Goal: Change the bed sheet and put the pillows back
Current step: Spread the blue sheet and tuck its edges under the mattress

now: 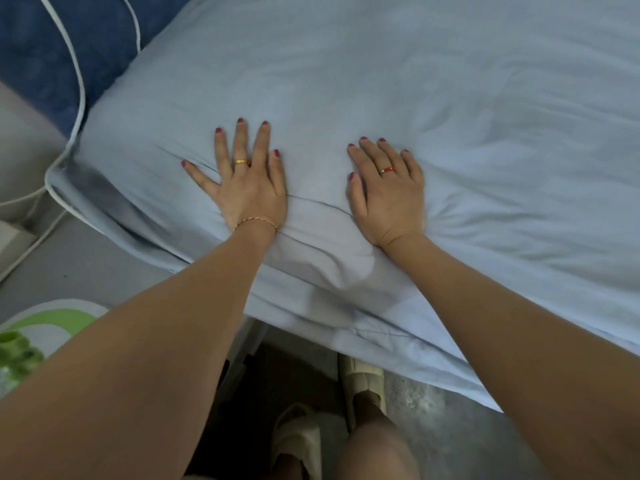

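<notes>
A light blue bed sheet (433, 98) covers the mattress and fills most of the view, hanging over the near edge. My left hand (247, 181) lies flat on it near the bed's left corner, fingers spread and straight. My right hand (389, 192) presses flat on the sheet a short way to the right, fingers together. Creases run across the sheet between and below the two hands. No pillows are in view.
A dark blue mattress or cushion with white piping (69, 57) shows beyond the sheet at upper left. The grey floor (86, 258) lies to the left, with a green-and-white object (38, 337) at lower left. My feet in pale slippers (298, 441) stand at the bed's edge.
</notes>
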